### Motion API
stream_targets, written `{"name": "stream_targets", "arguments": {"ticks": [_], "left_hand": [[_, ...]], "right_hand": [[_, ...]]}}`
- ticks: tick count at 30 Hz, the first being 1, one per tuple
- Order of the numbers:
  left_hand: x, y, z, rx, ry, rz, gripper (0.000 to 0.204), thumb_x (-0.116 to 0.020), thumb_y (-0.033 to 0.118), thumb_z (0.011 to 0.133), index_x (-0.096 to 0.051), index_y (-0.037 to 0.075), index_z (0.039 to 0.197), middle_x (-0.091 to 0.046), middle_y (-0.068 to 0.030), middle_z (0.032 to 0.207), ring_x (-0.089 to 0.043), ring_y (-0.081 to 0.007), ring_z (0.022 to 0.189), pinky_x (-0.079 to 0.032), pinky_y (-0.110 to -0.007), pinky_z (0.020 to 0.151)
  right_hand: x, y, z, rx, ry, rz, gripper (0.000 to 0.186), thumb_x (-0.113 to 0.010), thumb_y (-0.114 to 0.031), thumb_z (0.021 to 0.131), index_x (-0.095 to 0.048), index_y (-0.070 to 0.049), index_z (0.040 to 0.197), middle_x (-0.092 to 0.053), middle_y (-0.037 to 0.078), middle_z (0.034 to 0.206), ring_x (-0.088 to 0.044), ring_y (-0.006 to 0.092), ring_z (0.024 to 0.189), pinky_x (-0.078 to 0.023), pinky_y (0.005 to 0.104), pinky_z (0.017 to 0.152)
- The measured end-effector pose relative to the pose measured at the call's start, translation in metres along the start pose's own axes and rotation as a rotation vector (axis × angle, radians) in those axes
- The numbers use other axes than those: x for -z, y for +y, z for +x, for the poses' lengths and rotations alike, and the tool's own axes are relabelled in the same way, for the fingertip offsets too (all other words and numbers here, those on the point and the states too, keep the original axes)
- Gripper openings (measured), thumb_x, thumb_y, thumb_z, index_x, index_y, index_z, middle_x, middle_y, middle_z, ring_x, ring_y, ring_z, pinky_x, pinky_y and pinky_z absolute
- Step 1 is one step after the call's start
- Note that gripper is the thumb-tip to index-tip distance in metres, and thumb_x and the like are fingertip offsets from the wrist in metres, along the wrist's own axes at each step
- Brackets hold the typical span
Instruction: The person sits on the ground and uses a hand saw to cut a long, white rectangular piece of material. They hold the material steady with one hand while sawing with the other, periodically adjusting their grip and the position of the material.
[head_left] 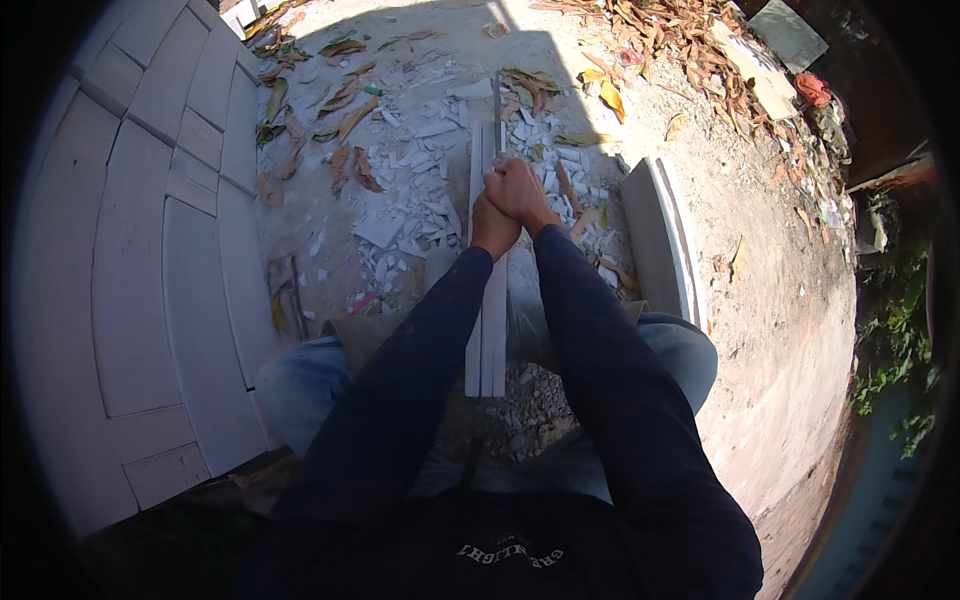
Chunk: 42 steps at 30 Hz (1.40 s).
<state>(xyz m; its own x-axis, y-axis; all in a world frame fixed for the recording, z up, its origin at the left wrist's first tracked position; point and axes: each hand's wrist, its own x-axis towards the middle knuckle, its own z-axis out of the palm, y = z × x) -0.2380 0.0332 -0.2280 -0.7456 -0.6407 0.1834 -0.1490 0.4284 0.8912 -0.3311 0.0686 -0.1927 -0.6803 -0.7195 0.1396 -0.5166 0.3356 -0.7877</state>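
Observation:
Ahead of my knees, my left hand and my right hand are closed tightly together, right in front of left. A long, narrow, grey blade-like tool points away from them, seen edge-on; its grip is hidden by my fingers. Under my hands, several pale stone slabs stand on edge side by side, running lengthwise between my legs. A rounded, dusty grey support shows beside the slabs, partly covered by my right arm.
Pale stone chips and dry leaves litter the ground. At left rises a stack of pale slabs. More slabs stand on edge beyond my right knee. Green plants grow at the far right.

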Motion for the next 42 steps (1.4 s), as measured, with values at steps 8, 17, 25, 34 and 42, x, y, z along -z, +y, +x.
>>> {"name": "stream_targets", "arguments": {"ticks": [8, 17, 25, 34, 42], "left_hand": [[0.019, 0.047, -0.152, 0.229, 0.017, -0.101, 0.049, -0.072, 0.021, 0.088, -0.052, 0.003, 0.128, -0.069, -0.0239, 0.114, -0.065, -0.0421, 0.112, -0.052, -0.047, 0.088], [0.001, 0.001, 0.0, 0.093, 0.067, -0.042, 0.028, -0.073, 0.017, 0.084, -0.066, -0.002, 0.103, -0.07, -0.0268, 0.102, -0.067, -0.044, 0.102, -0.053, -0.049, 0.083], [0.006, 0.023, -0.139, 0.226, 0.001, -0.083, 0.052, -0.068, 0.022, 0.091, -0.051, 0.003, 0.136, -0.068, -0.0246, 0.118, -0.064, -0.0409, 0.115, -0.052, -0.046, 0.094], [-0.003, 0.003, -0.007, 0.088, 0.065, -0.052, 0.028, -0.074, 0.015, 0.082, -0.065, -0.002, 0.102, -0.07, -0.026, 0.098, -0.066, -0.0449, 0.099, -0.052, -0.05, 0.083], [0.011, 0.026, -0.172, 0.198, 0.076, -0.003, 0.048, -0.072, 0.021, 0.087, -0.055, 0.001, 0.127, -0.07, -0.023, 0.112, -0.066, -0.0425, 0.108, -0.053, -0.046, 0.087]], "right_hand": [[0.0, -0.036, -0.153, 0.063, -0.03, -0.097, 0.047, -0.055, -0.016, 0.082, -0.066, 0.015, 0.115, -0.061, 0.036, 0.126, -0.063, 0.0467, 0.114, -0.049, 0.0451, 0.104], [-0.002, -0.014, 0.003, 0.081, 0.01, -0.102, 0.034, -0.055, -0.014, 0.082, -0.068, 0.017, 0.088, -0.063, 0.038, 0.116, -0.066, 0.0516, 0.1, -0.052, 0.0494, 0.096], [-0.006, -0.024, -0.146, 0.123, -0.018, -0.115, 0.044, -0.056, -0.014, 0.083, -0.066, 0.012, 0.116, -0.058, 0.037, 0.13, -0.066, 0.0471, 0.107, -0.052, 0.0477, 0.099], [0.004, -0.015, -0.007, 0.056, 0.038, -0.079, 0.03, -0.057, -0.015, 0.082, -0.068, 0.012, 0.087, -0.065, 0.036, 0.087, -0.067, 0.049, 0.085, -0.053, 0.0533, 0.082], [-0.01, -0.037, -0.166, -0.008, -0.061, -0.068, 0.045, -0.055, -0.013, 0.082, -0.065, 0.013, 0.118, -0.059, 0.036, 0.13, -0.062, 0.0469, 0.117, -0.048, 0.044, 0.106]]}}
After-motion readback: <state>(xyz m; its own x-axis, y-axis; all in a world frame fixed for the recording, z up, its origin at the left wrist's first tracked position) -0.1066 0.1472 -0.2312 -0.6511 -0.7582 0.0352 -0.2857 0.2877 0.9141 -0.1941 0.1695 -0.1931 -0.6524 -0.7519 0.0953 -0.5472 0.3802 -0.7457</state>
